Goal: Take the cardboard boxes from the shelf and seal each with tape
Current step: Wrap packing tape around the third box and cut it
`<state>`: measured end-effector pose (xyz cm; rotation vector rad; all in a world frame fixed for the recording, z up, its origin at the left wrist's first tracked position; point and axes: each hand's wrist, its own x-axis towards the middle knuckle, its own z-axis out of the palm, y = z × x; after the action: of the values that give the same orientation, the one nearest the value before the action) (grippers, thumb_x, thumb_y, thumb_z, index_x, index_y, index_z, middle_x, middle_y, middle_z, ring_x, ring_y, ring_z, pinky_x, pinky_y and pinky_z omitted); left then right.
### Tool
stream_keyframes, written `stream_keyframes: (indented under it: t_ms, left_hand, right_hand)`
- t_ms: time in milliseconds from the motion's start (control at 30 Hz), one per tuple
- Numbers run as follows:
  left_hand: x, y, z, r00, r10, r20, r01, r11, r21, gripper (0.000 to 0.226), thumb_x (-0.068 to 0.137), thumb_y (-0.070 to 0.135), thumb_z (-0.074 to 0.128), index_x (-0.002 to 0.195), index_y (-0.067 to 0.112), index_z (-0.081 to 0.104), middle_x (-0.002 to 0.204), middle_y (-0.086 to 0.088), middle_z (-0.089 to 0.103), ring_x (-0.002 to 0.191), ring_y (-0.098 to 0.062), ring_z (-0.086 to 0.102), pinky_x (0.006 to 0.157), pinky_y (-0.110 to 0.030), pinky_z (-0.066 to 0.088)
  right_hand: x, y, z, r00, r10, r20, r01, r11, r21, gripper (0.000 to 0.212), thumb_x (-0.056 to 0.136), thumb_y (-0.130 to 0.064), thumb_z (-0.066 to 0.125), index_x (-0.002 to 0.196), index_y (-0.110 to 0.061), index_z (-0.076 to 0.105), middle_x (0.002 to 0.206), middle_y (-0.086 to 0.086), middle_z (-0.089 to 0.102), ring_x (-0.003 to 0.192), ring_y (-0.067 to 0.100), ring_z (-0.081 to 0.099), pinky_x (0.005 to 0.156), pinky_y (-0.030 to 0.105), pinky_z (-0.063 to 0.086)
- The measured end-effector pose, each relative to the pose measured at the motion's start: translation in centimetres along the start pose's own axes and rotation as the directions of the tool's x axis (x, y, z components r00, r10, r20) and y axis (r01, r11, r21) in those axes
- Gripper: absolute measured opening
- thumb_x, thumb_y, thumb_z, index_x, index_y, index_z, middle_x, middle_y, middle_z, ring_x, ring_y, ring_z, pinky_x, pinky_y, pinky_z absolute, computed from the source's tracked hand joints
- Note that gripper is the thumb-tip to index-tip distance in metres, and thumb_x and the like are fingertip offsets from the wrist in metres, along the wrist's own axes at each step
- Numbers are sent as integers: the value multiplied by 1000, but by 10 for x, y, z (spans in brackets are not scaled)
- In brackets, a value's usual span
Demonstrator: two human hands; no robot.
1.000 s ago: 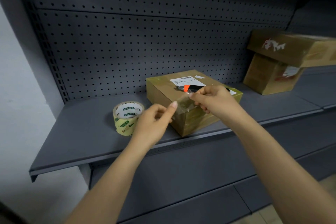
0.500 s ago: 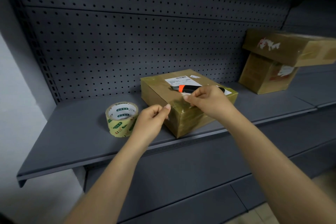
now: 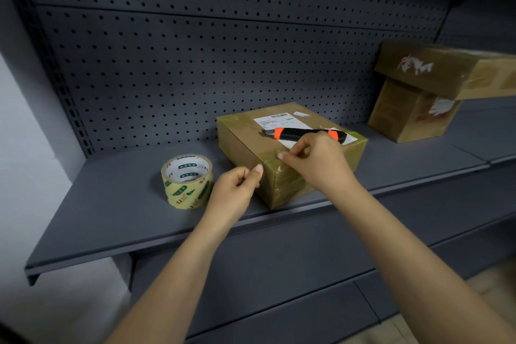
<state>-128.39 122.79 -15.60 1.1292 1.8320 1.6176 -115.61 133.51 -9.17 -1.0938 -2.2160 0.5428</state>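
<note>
A brown cardboard box (image 3: pixel 245 134), wrapped in clear tape and bearing a white label, sits on the grey shelf (image 3: pixel 111 198). An orange-and-black utility knife (image 3: pixel 296 133) lies on top of it. A roll of clear tape (image 3: pixel 187 181) with green print stands just left of the box. My left hand (image 3: pixel 234 190) has curled fingers, and its thumb tip presses the box's near left side. My right hand (image 3: pixel 318 165) rests over the box's near top corner, fingers bent, with the thumb and forefinger tips on the taped edge.
Two more cardboard boxes stand at the right end of the shelf, a wide one (image 3: pixel 424 70) stacked on a taller one (image 3: pixel 405 114). A dark pegboard (image 3: pixel 195 64) backs the shelf. Another shelf level runs below.
My left hand has dropped from the box's top corner to its left side. The right hand stays at the top front edge. The knife and roll have not moved.
</note>
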Motion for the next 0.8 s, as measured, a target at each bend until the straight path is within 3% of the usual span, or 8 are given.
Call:
stream_keyframes:
  t_ms: [133,300,433,567,633,700,733,800]
  left_hand:
    - [-2,-1,5,1000,-18,-23,18,1000,4,42,98,41,54,69,11,53,41,17,41,44,-1,35,55,-28,29]
    - [-2,-5,6,993,-116,-5,116,992,-56,51,91,57,57,69,12,45,49,10,34,46,-8,32,53,-30,25]
    - [-6,-2,7,993,-36,-111,51,989,136,54,91,57,56,64,12,43,53,5,39,49,-8,37,52,-26,31]
    - [-10,-12,8,985,80,-151,-36,961,276,45,95,42,59,64,11,47,52,7,43,49,-6,41,52,-26,30]
    - [-14,-15,8,975,128,-182,-71,955,288,35,96,34,59,72,11,52,57,9,48,54,-4,47,53,-22,31]
    - [-19,-13,9,940,238,-244,-167,945,281,16,99,28,55,89,15,56,77,11,57,73,-1,54,63,-16,38]
    - [-21,-11,10,920,301,-250,-228,932,283,11,101,25,51,104,16,56,94,10,60,88,0,56,75,-16,42]
    - [-24,-7,16,913,378,-153,-326,902,284,40,104,28,38,141,15,42,138,7,48,127,-7,46,105,-17,35]
  right_hand:
    - [-2,2,-7,997,76,-31,-75,996,38,51,76,-45,80,107,-16,51,101,-2,50,90,12,46,59,13,30]
    - [-4,6,-4,996,82,-32,-78,991,107,27,87,-35,71,99,-15,58,67,-5,50,63,5,47,53,21,37]
    - [-10,8,2,987,-76,-140,92,989,113,10,88,-16,67,95,-17,61,68,-6,49,64,5,47,58,18,35]
    - [-15,10,10,920,-347,-180,363,930,63,9,87,-13,68,94,-17,72,91,-10,63,89,6,56,78,18,45]
    - [-16,16,13,901,-405,-153,418,906,66,15,90,-14,66,101,-17,75,100,-7,70,99,8,61,87,21,48]
    - [-19,21,16,913,-390,-121,402,910,99,20,94,-14,62,110,-18,74,107,-6,72,104,7,62,90,15,46]
    - [-20,23,16,917,-383,-111,395,911,118,22,96,-14,59,114,-18,72,111,-6,71,107,6,61,91,11,44]
    - [-22,28,18,917,-387,-98,398,904,155,27,99,-12,54,121,-17,69,118,-5,69,112,4,58,94,7,40]
